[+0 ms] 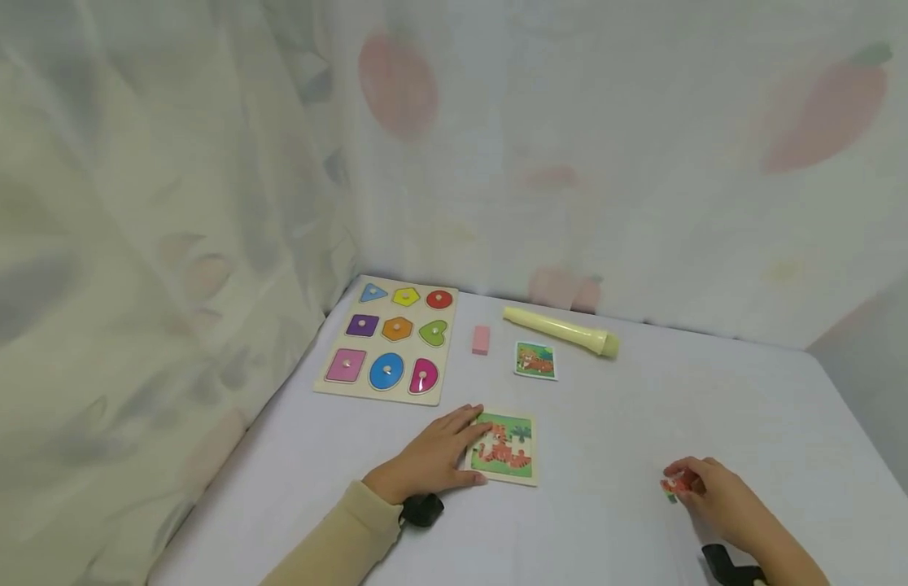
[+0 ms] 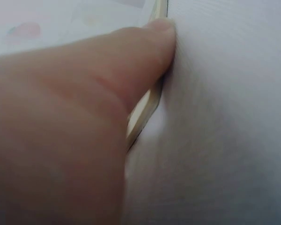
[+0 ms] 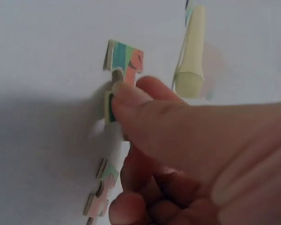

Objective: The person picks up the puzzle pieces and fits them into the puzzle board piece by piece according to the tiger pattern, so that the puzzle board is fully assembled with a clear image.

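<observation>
A small jigsaw puzzle (image 1: 523, 465) with a tiger picture and a pale wooden border lies flat on the white table. My left hand (image 1: 435, 456) holds its left side, the thumb (image 2: 154, 47) against the near edge and the fingers over the far left part. White patches show within the picture. To the right, my right hand (image 1: 718, 492) pinches a puzzle piece (image 3: 126, 56) in red, green and teal between thumb and fingers. Below that hand in the right wrist view shows another piece (image 3: 99, 199), pink and green; whether it lies loose is unclear.
A wooden shape board (image 1: 450, 346) with knobbed shapes lies at the back left. Beside it are a pink block (image 1: 481, 340), a small tiger picture card (image 1: 535, 360) and a pale yellow microphone-shaped stick (image 1: 560, 327). Fabric curtains (image 1: 498, 203) border the table's back and left.
</observation>
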